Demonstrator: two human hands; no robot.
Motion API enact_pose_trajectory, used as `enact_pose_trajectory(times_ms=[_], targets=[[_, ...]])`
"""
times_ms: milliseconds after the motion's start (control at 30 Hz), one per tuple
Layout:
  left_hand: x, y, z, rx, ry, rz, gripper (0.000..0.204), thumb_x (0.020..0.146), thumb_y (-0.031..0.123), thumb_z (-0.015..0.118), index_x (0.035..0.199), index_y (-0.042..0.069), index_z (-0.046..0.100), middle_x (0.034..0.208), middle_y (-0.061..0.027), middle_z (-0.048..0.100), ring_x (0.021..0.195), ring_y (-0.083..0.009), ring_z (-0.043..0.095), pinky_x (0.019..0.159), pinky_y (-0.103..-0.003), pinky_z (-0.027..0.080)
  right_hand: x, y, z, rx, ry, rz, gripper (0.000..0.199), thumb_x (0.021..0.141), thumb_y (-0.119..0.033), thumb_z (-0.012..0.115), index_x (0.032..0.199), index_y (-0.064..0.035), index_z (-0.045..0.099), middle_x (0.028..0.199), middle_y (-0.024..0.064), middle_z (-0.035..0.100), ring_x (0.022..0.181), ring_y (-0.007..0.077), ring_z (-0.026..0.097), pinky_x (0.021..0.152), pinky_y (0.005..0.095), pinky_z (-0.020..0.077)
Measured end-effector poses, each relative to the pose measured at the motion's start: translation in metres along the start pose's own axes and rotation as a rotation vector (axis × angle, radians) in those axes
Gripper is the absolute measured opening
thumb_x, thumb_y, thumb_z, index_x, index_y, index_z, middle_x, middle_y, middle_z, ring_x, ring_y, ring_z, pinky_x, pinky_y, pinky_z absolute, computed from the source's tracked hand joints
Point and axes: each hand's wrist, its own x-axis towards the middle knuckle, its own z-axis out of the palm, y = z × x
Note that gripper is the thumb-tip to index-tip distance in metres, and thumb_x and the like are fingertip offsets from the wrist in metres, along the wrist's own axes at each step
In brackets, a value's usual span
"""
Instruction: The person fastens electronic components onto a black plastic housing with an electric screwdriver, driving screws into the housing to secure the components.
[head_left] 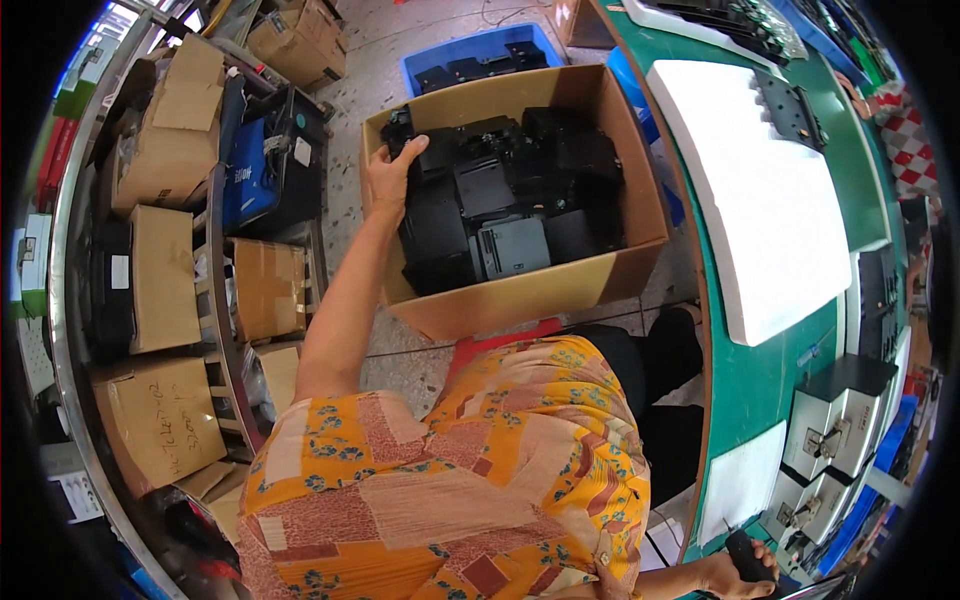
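Black plastic part (398, 124) is what your left hand (388, 178) has hold of, at the far left corner of the open cardboard box (480, 315). Your thumb lies over toward the heap while the fingers stay mostly hidden on the other side, so it looks like a pinch, probably because that piece stands up near the rim where it is easy to catch; you cannot tell how firm it is. Inside the box, black housings (490, 190) lie jumbled with a grey housing (515, 247); the tall walls presumably keep that loose heap together. Your right hand (722, 577) is well apart, by the table (745, 400), its fingers curled round a dark, thin-tipped tool (745, 555), its point seemingly away from your palm. On the table, a white foam slab (745, 200) carries another black piece (790, 108), likely as padding. Beyond the box, a blue bin (407, 72) keeps more dark pieces (480, 68) separate.
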Motion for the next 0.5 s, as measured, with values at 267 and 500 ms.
enact_pose_trajectory(times_ms=[267,500], targets=[[0.002,-0.042,0.009,1.008,-0.094,0.539,0.108,0.051,0.052,0.089,0.136,0.001,0.049,0.128,-0.0200,0.056,0.123,-0.0371,0.051,0.103,-0.049,0.041,-0.001,0.000,0.008,-0.020,0.016,0.052,0.027,0.093,-0.037,0.061,0.088,-0.0099,0.064,0.079,0.0030,0.061,0.066,0.0206,0.058,0.061,0.0350,0.0487],[0.016,-0.072,0.066,1.268,-0.490,0.641,0.124,0.050,0.052,0.090,0.146,-0.004,0.036,0.128,-0.0233,0.056,0.119,-0.0396,0.054,0.102,-0.048,0.045,0.002,0.002,0.006,-0.098,0.028,-0.021,0.030,0.093,-0.039,0.061,0.088,-0.0100,0.065,0.079,0.0029,0.061,0.067,0.0198,0.059,0.063,0.0335,0.0508]])
